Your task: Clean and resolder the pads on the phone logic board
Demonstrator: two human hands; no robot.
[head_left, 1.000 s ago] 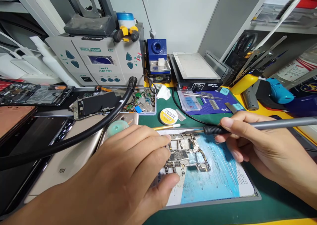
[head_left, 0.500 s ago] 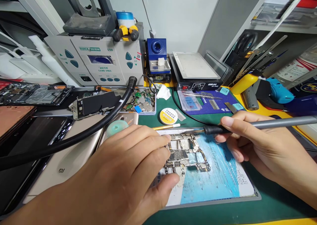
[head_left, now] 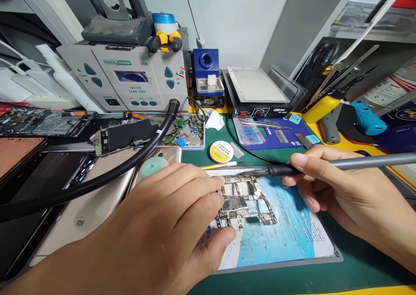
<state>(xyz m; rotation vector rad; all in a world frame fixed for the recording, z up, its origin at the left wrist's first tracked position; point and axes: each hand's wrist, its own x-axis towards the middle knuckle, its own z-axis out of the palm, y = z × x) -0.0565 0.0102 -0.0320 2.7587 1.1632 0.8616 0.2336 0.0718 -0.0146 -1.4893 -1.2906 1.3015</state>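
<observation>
A phone circuit board [head_left: 235, 203] lies on a blue and white work pad [head_left: 276, 243] in front of me. My left hand [head_left: 182, 212] spans the board's left part, fingertips by its top edge and thumb near the lower edge, steadying it. Its palm hides that end of the board. In my right hand [head_left: 334, 191] is a soldering iron [head_left: 282, 169], pinched like a pen near the black grip. The iron points left, its tip at the board's upper edge; I cannot tell whether it touches.
A black hot-air hose [head_left: 130, 165] arcs over phones at left from the grey rework station [head_left: 130, 78]. Behind the pad are a round tin [head_left: 221, 152], a yellow-handled tool [head_left: 217, 166] and a box of board scraps [head_left: 204, 141]. A hot plate [head_left: 258, 87] stands farther back.
</observation>
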